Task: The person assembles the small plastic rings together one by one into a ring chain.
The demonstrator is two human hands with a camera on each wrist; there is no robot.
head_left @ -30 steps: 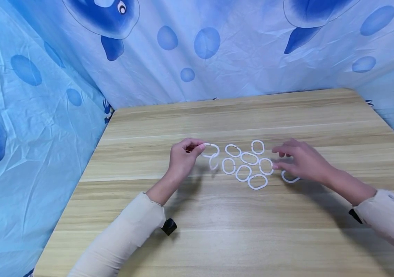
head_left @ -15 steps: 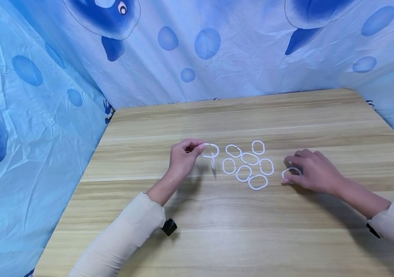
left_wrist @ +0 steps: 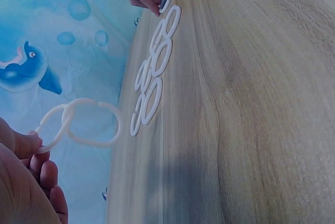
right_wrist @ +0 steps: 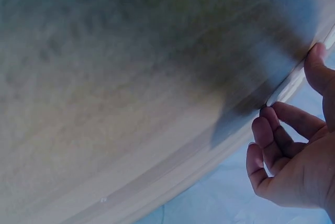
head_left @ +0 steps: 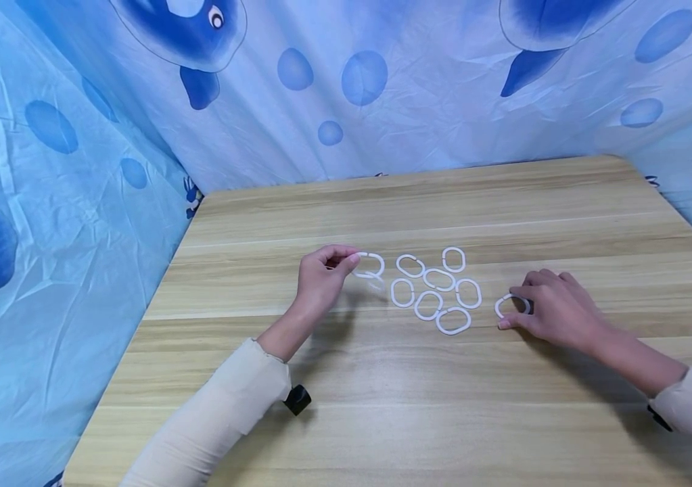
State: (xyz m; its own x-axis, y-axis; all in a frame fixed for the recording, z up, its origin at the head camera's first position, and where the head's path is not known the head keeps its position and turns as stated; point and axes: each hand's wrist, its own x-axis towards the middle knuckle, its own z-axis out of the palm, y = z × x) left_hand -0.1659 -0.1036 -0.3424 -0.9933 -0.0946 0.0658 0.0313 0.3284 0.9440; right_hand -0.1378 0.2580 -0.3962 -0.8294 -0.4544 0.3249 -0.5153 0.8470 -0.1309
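Note:
My left hand (head_left: 320, 283) pinches a white plastic chain link (head_left: 383, 265) between thumb and fingers, raised over the table. From this one hangs a second white link (left_wrist: 119, 124), hooked through it and blurred in the head view. Off to the right, my right hand (head_left: 555, 309) has thumb and index finger at opposite sides of a single white link (head_left: 497, 309) lying on the wood. In the right wrist view that link (right_wrist: 285, 88) shows edge-on between the thumb and fingertips.
Several loose white links (head_left: 452, 332) lie flat in a cluster between the two hands, each with a small gap. They rest on a wood-grain table (head_left: 394, 412). Behind and to the left hangs a blue curtain (head_left: 419, 122) with dolphins and bubbles.
My right hand has moved right, away from the cluster, and its thumb and fingers have come down around the separate link. My left hand stays put while its hanging link swings and turns.

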